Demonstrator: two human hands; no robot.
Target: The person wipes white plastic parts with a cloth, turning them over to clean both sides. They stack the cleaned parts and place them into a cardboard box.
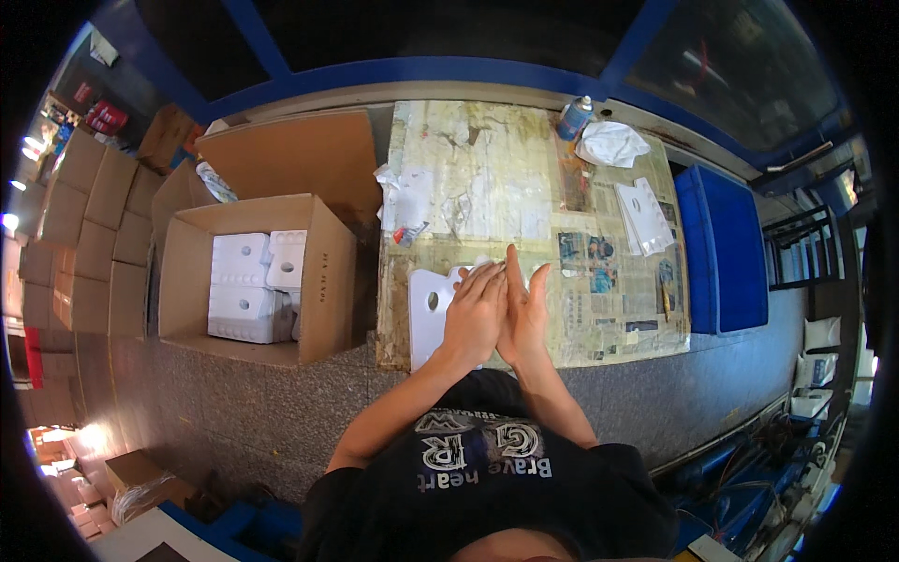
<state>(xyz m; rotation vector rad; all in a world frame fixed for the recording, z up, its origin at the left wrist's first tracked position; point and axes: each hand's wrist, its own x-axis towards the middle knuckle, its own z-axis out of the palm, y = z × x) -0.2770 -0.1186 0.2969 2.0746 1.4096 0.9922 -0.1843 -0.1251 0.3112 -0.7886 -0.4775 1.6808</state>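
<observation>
My left hand (476,307) and my right hand (527,314) meet palm to palm at the table's front edge. The left fingers lie flat against the right palm, and the right fingers and thumb stretch out apart. Beside and partly under my left hand is a white palette-shaped plate (429,326) with an oval hole. A little white shows behind the left fingertips; I cannot tell whether it belongs to that plate. No held object is visible in either hand.
Left of the paper-covered table (506,206), an open cardboard box (328,281) holds several white plates (242,314). On the table are white palette-shaped sheets (644,217), a white cloth (613,143) and a spray can (575,118). A blue crate (735,248) stands at right.
</observation>
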